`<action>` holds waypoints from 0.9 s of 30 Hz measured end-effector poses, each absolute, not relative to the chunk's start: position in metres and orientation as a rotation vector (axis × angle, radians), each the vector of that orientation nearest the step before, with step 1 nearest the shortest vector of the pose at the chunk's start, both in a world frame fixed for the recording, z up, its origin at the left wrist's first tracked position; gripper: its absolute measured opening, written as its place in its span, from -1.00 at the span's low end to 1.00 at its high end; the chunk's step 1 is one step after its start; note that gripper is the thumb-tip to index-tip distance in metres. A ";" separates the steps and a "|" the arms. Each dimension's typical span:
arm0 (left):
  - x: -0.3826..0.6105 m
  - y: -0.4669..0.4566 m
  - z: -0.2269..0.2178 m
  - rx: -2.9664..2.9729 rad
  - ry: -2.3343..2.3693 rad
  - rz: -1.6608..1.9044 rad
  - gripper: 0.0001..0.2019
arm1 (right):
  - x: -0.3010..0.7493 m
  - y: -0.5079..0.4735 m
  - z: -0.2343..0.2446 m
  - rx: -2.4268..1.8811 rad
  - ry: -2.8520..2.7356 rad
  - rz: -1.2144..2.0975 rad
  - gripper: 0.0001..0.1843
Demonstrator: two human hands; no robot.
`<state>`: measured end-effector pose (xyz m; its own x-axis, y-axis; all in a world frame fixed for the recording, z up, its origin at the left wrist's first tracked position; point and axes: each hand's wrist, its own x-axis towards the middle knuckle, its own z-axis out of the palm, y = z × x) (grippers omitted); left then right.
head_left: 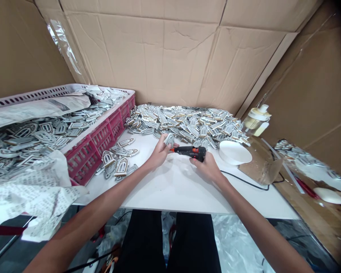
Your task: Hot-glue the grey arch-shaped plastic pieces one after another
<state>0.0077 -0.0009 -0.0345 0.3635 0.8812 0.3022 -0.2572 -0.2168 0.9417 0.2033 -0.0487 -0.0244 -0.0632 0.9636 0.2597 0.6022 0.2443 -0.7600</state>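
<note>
My left hand (160, 152) pinches a small grey arch-shaped piece (169, 139) above the white table (176, 189). My right hand (206, 167) grips a black glue gun (191, 151) with an orange trigger, its nozzle pointing left and almost touching the held piece. A black cord (244, 180) runs from the gun to the right. A big heap of the same arch-shaped pieces (187, 123) lies just beyond both hands. A few finished-looking pieces (118, 159) lie to the left of my left hand.
A pink plastic crate (102, 132) full of pieces and paper stands at the left. A white shallow bowl (234, 152) and a bottle (255, 119) sit at the right. Cardboard walls (165, 53) close in the back and sides. Printed sheets (31, 193) hang off the left front.
</note>
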 end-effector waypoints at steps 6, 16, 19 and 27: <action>0.006 -0.006 -0.033 1.698 0.735 1.199 -0.76 | 0.205 -0.048 -0.023 -1.434 -1.672 0.911 -0.76; -0.001 0.002 -0.019 1.330 0.546 1.373 -0.72 | 0.203 -0.049 -0.022 -1.515 -1.813 0.775 -0.73; -0.003 0.004 -0.016 1.120 0.541 1.359 -0.71 | 0.203 -0.049 -0.021 -1.556 -1.843 0.586 -0.75; -0.003 0.004 -0.011 0.903 0.525 1.292 -0.80 | 0.200 -0.053 -0.028 -1.686 -1.997 0.206 -0.60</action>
<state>-0.0032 0.0035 -0.0109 0.2321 0.9616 0.1461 -0.5870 0.0187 0.8093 0.1998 -0.0526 -0.0280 -0.0952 0.9540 0.2842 0.8759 0.2159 -0.4314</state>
